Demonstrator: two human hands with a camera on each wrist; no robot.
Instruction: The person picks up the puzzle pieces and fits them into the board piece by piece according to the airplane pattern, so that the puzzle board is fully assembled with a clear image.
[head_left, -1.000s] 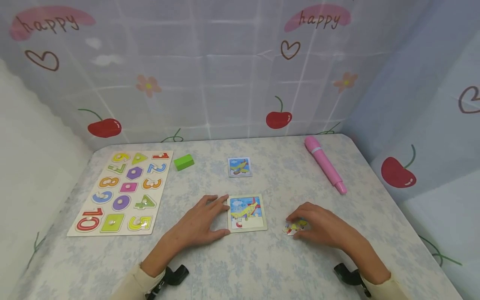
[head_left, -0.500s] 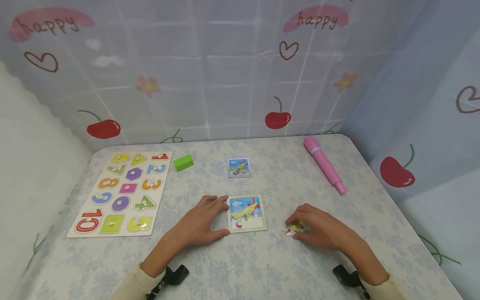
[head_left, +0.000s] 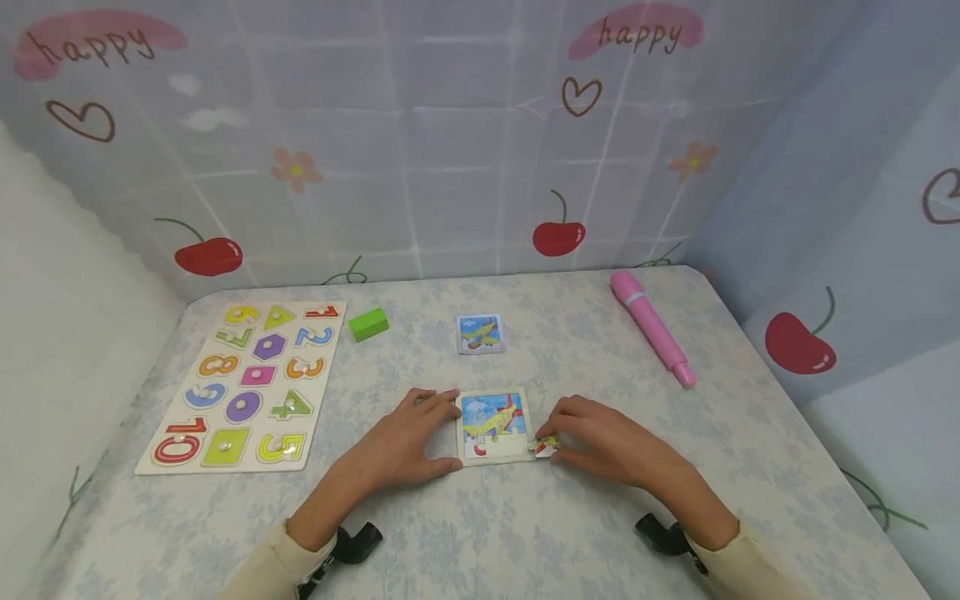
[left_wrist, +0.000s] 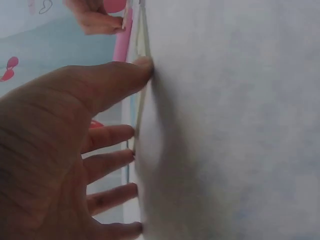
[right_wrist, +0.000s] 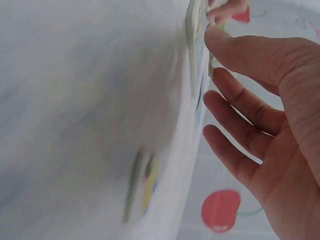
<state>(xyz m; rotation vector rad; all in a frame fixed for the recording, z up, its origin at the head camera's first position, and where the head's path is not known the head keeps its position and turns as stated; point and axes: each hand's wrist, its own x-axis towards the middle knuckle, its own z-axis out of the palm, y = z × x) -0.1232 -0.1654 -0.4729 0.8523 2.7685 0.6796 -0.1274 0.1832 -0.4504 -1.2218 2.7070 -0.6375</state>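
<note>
A square picture puzzle (head_left: 495,417) with a yellow airplane on blue sky lies mid-table in a pale frame. My left hand (head_left: 390,442) rests at its left side, fingertips and thumb touching the frame's edge, fingers spread and nearly straight. My right hand (head_left: 615,442) pinches a small puzzle piece (head_left: 547,447), yellow, red and white, between thumb and index finger at the frame's right edge. In the right wrist view the piece (right_wrist: 211,67) shows edge-on beside the puzzle frame (right_wrist: 192,50), the other fingers loosely extended.
A number and shape board (head_left: 243,387) lies at left. Behind the puzzle are a green block (head_left: 368,325) and a small airplane picture card (head_left: 480,334). A pink microphone-shaped toy (head_left: 652,329) lies back right. In the right wrist view, a blurred flat yellow-edged thing (right_wrist: 142,187) lies on the table.
My right hand has moved left with the puzzle piece, from the table right of the puzzle to its frame's right edge. The left hand has stayed at the frame.
</note>
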